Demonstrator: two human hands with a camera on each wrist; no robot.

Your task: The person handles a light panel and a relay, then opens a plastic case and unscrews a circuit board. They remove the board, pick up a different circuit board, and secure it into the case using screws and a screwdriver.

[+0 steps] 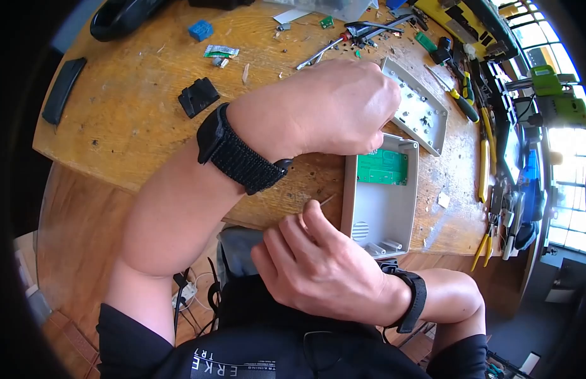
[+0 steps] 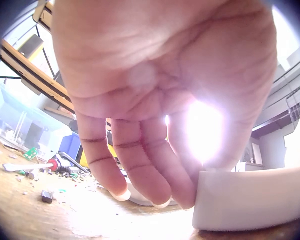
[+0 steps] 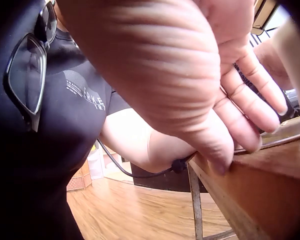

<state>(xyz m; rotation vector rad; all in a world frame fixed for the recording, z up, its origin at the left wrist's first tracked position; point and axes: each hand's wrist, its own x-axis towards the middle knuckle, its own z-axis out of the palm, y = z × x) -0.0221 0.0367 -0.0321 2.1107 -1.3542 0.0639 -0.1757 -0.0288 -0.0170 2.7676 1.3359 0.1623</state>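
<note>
A grey plastic case (image 1: 384, 205) lies open side up at the table's front edge, with a green circuit board (image 1: 382, 167) inside its far end. My left hand (image 1: 343, 107) is over the case's far left corner. In the left wrist view, the fingers of this hand (image 2: 155, 115) bend down outside the case wall (image 2: 250, 200) and the thumb reaches its rim; glare hides part of the grip. My right hand (image 1: 321, 271) hovers near the front left of the case, fingers loosely bent. The right wrist view shows this hand (image 3: 190, 85) beside the table edge, holding nothing visible.
Behind the case lies a grey cover (image 1: 419, 110). Screwdrivers, including a yellow-black one (image 1: 465, 106), and pliers (image 1: 484, 243) lie to the right. A black plastic piece (image 1: 199, 97), a blue block (image 1: 200, 30) and small debris are on the left and at the back.
</note>
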